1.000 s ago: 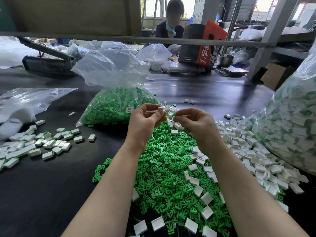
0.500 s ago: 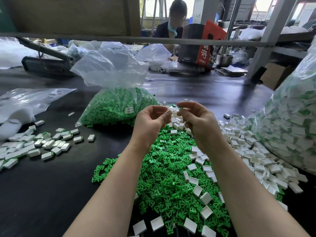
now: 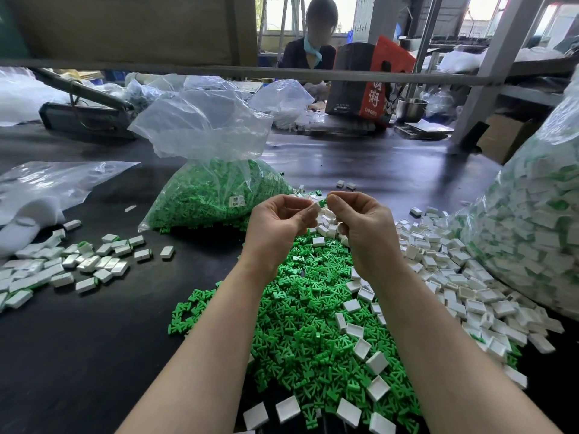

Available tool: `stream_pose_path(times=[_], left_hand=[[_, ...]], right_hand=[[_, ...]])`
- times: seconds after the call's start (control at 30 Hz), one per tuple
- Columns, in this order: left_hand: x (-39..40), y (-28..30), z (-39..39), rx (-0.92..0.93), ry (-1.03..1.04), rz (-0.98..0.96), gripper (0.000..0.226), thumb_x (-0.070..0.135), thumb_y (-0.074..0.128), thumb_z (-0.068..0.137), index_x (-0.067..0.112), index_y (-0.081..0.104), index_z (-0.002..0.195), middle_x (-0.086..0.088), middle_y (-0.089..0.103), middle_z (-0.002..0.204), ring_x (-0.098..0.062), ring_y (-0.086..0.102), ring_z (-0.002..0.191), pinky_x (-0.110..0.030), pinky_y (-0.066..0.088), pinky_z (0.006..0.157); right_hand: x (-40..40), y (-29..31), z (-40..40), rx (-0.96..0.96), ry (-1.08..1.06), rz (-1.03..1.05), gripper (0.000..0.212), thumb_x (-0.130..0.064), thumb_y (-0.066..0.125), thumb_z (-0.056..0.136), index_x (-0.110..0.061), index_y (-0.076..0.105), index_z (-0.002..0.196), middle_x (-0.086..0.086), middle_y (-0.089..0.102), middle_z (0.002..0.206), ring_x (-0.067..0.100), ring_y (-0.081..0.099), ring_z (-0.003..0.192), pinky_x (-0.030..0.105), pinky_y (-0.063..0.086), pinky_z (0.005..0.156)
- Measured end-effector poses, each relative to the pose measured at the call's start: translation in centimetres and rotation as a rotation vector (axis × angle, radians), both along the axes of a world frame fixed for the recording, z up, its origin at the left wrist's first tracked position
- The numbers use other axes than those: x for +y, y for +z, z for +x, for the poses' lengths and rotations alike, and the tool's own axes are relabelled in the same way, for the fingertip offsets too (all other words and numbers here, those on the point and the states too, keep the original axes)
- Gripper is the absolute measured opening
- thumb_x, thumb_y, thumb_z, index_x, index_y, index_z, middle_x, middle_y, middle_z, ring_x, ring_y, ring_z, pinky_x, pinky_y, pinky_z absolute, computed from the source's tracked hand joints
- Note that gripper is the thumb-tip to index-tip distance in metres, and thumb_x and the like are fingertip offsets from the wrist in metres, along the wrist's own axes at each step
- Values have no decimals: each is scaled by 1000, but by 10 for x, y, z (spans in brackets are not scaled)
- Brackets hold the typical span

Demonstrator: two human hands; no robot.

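Note:
Over a heap of loose green plastic inserts (image 3: 313, 324), my left hand (image 3: 277, 227) pinches a small white cap (image 3: 316, 207) between thumb and fingertips. My right hand (image 3: 365, 223) pinches a small green insert (image 3: 322, 202) right against that cap. Both hands meet above the middle of the black table (image 3: 78, 355). Loose white caps (image 3: 438, 270) lie spread to the right of the heap. Assembled white-and-green pieces (image 3: 78, 261) sit in a group at the left.
An open clear bag of green inserts (image 3: 213, 195) stands behind my hands. A big bag of assembled pieces (image 3: 532, 233) fills the right edge. Flat plastic bags (image 3: 47, 183) lie far left. A person (image 3: 313, 48) sits across the table, behind a metal rail (image 3: 282, 72).
My hands have come closer together and risen slightly, bringing the green insert up against the white cap.

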State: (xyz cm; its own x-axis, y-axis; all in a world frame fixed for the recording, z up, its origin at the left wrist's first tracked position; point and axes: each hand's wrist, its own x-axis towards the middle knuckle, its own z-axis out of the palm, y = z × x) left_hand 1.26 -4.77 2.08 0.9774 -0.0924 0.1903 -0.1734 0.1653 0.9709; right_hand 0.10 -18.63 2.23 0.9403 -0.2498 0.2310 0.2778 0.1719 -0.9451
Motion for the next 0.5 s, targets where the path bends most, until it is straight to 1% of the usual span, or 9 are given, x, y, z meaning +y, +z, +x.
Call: stream_pose_path(times=[0.2, 0.5], left_hand=[[1, 0, 0, 10, 1, 6, 14, 12, 75, 79, 6, 69, 90, -5, 71, 78, -12, 69, 71, -20, 54, 67], [3, 1, -1, -8, -4, 7, 6, 7, 76, 80, 8, 71, 83, -3, 71, 73, -14, 67, 68, -20, 55, 66]], right_hand=[[3, -2, -1, 7, -14, 18, 3, -10, 72, 85, -11, 69, 87, -11, 66, 63, -3, 56, 51, 11, 43, 52], [4, -5, -1, -17, -54, -27, 3, -11, 71, 86, -13, 69, 85, -14, 65, 58, -3, 55, 50, 10, 42, 52]])
